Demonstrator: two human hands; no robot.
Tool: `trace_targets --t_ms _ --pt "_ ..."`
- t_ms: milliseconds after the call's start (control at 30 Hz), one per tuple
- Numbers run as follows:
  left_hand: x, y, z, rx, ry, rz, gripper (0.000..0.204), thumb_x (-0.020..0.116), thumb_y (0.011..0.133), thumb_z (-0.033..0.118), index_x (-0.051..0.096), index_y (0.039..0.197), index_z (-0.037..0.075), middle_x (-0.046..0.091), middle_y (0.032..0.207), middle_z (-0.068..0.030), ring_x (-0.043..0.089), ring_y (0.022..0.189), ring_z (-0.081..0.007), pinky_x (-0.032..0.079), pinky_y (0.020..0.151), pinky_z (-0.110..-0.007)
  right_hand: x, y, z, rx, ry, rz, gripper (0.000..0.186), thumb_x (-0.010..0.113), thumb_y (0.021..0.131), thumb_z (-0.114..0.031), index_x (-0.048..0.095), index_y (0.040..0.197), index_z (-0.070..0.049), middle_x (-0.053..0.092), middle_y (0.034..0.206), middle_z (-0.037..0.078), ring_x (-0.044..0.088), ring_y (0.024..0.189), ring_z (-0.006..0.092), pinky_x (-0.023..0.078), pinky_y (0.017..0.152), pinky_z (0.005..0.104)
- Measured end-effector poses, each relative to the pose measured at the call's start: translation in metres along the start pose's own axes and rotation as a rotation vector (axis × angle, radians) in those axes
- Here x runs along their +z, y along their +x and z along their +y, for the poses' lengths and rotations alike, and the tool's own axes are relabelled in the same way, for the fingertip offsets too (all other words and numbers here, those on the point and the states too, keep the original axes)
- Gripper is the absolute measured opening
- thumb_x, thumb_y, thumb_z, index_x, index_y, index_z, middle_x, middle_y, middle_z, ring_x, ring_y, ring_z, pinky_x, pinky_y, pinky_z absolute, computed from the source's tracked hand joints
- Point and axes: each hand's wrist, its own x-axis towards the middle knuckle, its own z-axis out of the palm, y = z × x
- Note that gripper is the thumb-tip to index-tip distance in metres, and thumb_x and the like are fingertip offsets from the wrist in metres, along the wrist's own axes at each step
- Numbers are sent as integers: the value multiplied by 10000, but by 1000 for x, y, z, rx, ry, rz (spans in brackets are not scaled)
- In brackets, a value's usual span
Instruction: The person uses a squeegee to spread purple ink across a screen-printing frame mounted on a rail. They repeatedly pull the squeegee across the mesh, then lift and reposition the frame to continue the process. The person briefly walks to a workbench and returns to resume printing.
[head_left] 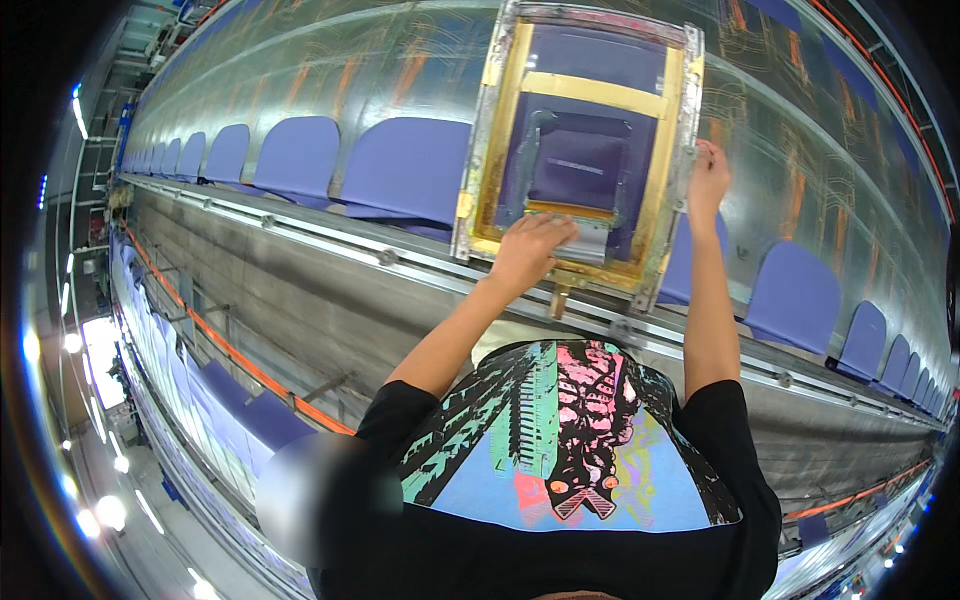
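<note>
A screen printing frame with a metal rim and yellow tape lies over the long table in front of me. Inside its mesh is a dark purple rectangle with a bluish smear of ink around it. My left hand is closed on a squeegee with a grey face and an orange upper strip, near the mesh's lower end. Part of the squeegee is hidden under the fingers. At the frame's right side, my right hand has its fingers bent around the outer edge.
Purple fabric panels lie in a row along the table's near edge, on both sides of the frame. A metal rail with small knobs runs along that edge. Behind me stands another long table with an orange strip.
</note>
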Motion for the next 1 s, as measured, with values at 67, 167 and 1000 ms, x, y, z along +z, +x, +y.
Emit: trace_targets --t_ms 67,167,1000 --pt "94 77 106 -82 -27 85 555 737 683 -10 698 1226 98 719 1267 -79 660 1169 -348 538 976 -456 -93 97 51 8 0 -78 234 578 1041 -225 730 1093 -55 608 701 73 520 614 161 437 620 366" --pt "191 173 231 -155 -15 93 549 737 675 -12 703 1213 91 725 1251 -91 660 1173 -338 539 972 -451 -206 212 137 42 69 -127 232 573 1044 -229 722 1095 -60 594 691 79 512 604 168 427 610 376" --pt "190 320 168 -308 53 -169 428 699 750 49 785 1141 198 762 1075 -92 726 925 -323 584 809 -434 -196 238 171 228 -127 -154 244 532 1050 -263 726 1122 -133 713 821 167 685 771 363 519 793 468"
